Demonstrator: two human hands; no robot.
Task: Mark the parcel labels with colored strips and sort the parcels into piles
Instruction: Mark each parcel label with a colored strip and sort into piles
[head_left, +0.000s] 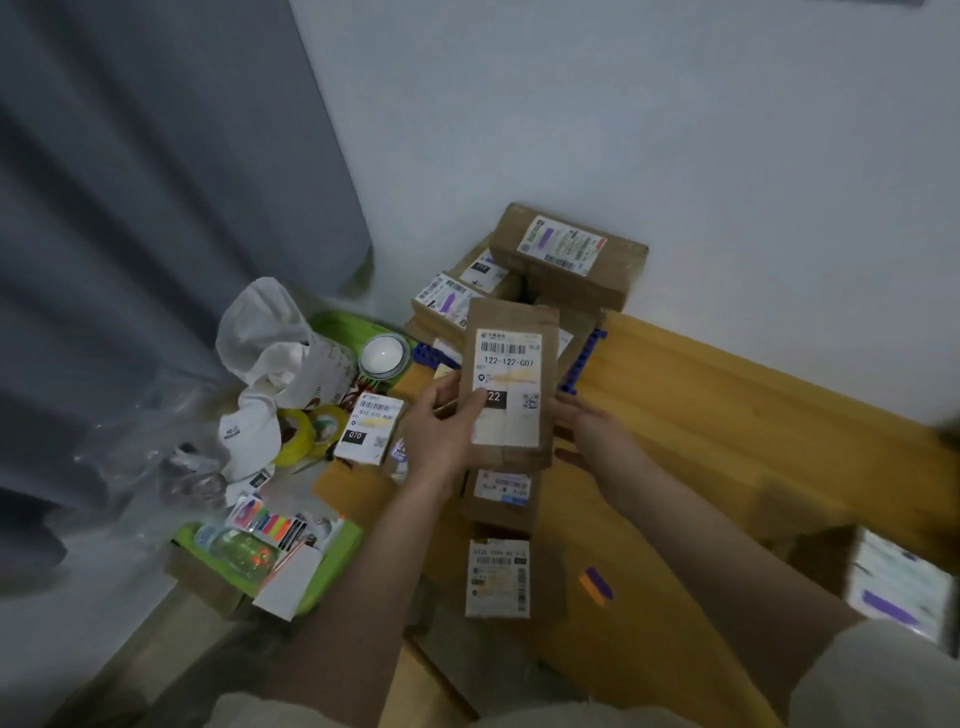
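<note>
Head view, looking down at my worktop (727, 415), yellow wood. Far left on it, a near green tray (332, 566) holds a clear plastic bottle (234, 545), a pack of coloured strips (270, 522) in red, orange, yellow and green, and a white card (288, 584) leaning on its rim. Beyond the tray lie a white cap (244, 436), two rolls of yellow tape (306, 428) and a crumpled white bag (275, 332). A second green tray (337, 325) sits farther off, with a round white dish (383, 355) just beside it. A small box with a white label reading 070 (370, 428) stands right of the tape.

My left hand (441, 431) grips the parcel (511, 384) at its left edge, thumb on the label, fingers (441, 395) curled behind. It is a flat brown cardboard packet held upright above the worktop, its white label showing a barcode, the number 122-122-C07, a pale yellow streak, a black block with 22, and a QR code. My right hand (587, 431) is beside the parcel's right edge with straight, released fingers; I cannot tell whether they touch it.

Below the held parcel two more labelled parcels (498, 545) lie flat. Behind it a far pile of boxes (566, 260) against the wall carries labels with purple marks. Loose orange and purple strips (596, 584) lie on the wood nearby. At the right edge another parcel (898, 587) shows a purple mark, blurred.
</note>
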